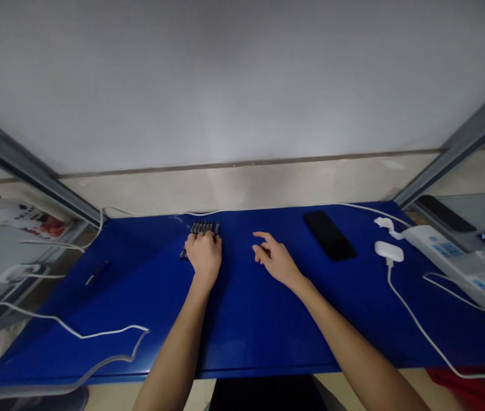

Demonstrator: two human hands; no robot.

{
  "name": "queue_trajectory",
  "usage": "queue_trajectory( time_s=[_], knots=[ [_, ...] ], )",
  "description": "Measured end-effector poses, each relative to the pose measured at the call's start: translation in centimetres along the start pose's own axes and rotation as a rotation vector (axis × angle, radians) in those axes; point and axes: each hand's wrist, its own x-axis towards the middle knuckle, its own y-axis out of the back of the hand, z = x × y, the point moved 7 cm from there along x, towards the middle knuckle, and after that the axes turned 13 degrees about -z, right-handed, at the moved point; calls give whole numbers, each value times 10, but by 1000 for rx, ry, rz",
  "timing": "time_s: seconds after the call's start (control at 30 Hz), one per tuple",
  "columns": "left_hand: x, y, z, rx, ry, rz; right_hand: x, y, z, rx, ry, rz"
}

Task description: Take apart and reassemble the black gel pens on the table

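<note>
A row of several dark batteries (pixel 201 226), which look like small cylindrical cells, lies on the blue table left of the middle. My left hand (pixel 204 249) rests over their near ends with its fingers curled down, hiding part of the row. One battery (pixel 217 226) sits slightly apart on the right, against the fingers of that hand; the exact grip is hidden. Another dark battery end shows at the hand's left side. To the right, my right hand (pixel 273 260) hovers above the table with thumb and fingers apart, holding nothing.
A black phone (pixel 330 235) lies right of my right hand. Beyond it are a white earbud case (pixel 389 251) on a cable and a white power strip (pixel 452 257). A thin dark object (pixel 97 273) and white cables (pixel 109 332) lie left. A wall borders the blue table (pixel 242 331).
</note>
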Motion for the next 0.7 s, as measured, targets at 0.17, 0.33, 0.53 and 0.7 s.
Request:
queue_trajectory(
  time_s=[0.17,0.33,0.53,0.7],
  knots=[
    [0,-1,1,36,-15,-9,1,0,-1,-16,7,-1],
    [1,-2,0,38,-17,-1,1,0,-1,-23,7,5],
    [0,2,-2,24,11,-1,1,0,-1,-29,12,4],
    [0,3,-4,7,17,8,1,-1,-1,-28,5,-1]
  ],
)
